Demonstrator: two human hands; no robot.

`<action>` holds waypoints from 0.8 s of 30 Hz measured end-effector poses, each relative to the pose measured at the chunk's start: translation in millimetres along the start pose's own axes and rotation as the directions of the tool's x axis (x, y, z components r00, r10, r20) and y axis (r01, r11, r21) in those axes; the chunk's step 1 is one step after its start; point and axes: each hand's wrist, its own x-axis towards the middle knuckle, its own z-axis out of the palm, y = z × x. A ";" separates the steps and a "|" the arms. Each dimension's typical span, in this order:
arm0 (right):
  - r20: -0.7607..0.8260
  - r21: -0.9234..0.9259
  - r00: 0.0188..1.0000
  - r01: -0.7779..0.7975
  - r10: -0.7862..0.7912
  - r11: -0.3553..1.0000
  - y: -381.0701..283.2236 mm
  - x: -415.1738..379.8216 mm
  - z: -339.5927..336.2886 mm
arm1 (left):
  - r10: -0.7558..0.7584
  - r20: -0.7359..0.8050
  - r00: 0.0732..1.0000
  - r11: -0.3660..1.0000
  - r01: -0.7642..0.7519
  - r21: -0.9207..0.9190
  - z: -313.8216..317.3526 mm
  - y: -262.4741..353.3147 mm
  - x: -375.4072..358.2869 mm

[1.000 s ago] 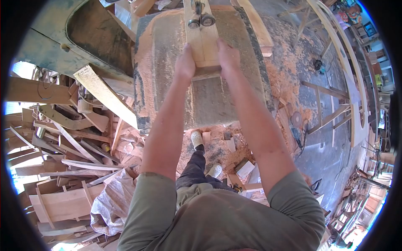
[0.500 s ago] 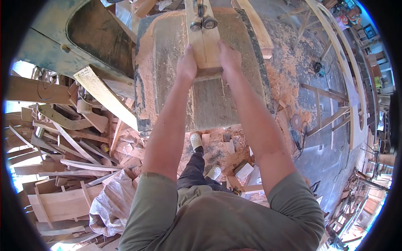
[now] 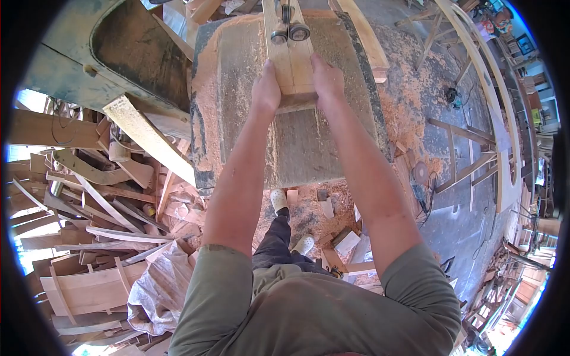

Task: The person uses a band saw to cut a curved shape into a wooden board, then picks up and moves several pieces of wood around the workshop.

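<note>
A pale wooden beam (image 3: 297, 80) lies on the dusty saw table (image 3: 314, 148), its near end toward me. My left hand (image 3: 266, 89) presses on the beam's left side, thumb forward along it. On the right side my right hand (image 3: 327, 82) grips it in the same way. Both hands are closed against the wood, the fingers mostly hidden. A thin dark line runs lengthwise along the beam's top. Ahead of my hands, the saw's round metal guide rollers (image 3: 290, 34) sit over the beam. The blade itself is hard to make out.
The saw's large greenish housing (image 3: 68, 50) rises at left, a board (image 3: 148, 139) leaning by it. Offcuts (image 3: 89, 202) and a crumpled white sack (image 3: 160, 291) are piled lower left. Another plank (image 3: 362, 35) lies beyond the table. An angle grinder (image 3: 420, 188) rests on the floor at right.
The beam and both hands have moved very slightly forward, away from me, under the rollers. My grip looks the same.
</note>
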 end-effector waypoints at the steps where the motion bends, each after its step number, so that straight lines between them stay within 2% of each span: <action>1: 0.000 0.000 1.000 -0.001 0.001 1.000 -1.3 -0.8 0.2 | -0.001 0.000 1.000 1.000 0.001 0.000 0.2 -1.0 1.2; 7: -0.010 -0.004 1.000 -0.012 0.012 1.000 2.2 7.4 1.8 | -0.005 -0.024 1.000 1.000 0.005 0.025 1.1 4.7 -1.3; 12: -0.011 -0.021 1.000 -0.022 0.021 1.000 -3.2 5.7 2.2 | 0.070 0.005 0.998 0.998 -0.070 0.005 2.4 1.0 4.6; 22: 0.010 -0.002 1.000 -0.008 0.008 1.000 -8.6 3.4 4.3 | 0.060 0.000 0.998 0.996 -0.060 0.061 1.9 5.4 6.2; 24: -0.076 -0.028 0.997 0.009 -0.011 1.000 -14.9 -1.7 6.7 | 0.095 0.022 0.995 0.995 -0.096 0.020 2.3 4.8 7.6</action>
